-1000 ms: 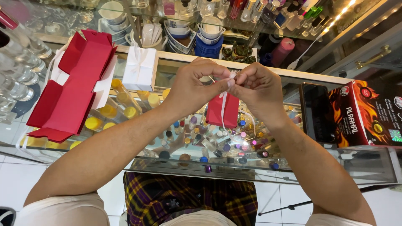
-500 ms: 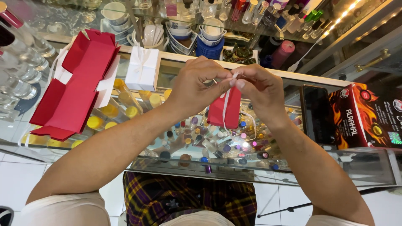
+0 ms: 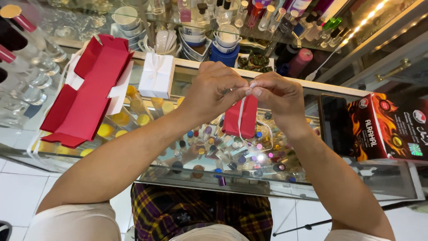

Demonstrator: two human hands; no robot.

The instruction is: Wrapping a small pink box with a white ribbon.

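Note:
A small red box (image 3: 241,117) stands on the glass counter (image 3: 312,187) with a white ribbon (image 3: 241,117) running up its front. My left hand (image 3: 214,91) and my right hand (image 3: 276,98) meet just above the box. Both pinch the ribbon ends between thumb and forefinger, fingertips nearly touching. A loose loop of the ribbon trails down to the right of the box.
A large flat red paper bag (image 3: 89,89) with white cord handles lies at the left. A white gift box (image 3: 156,75) with a white bow stands behind it. A dark phone (image 3: 334,125) and a red-and-black carton (image 3: 392,129) sit at the right. Small bottles fill the case beneath the glass.
My two hands have drawn closer together above the red box and the ribbon is pulled up more tightly. The box stays in place.

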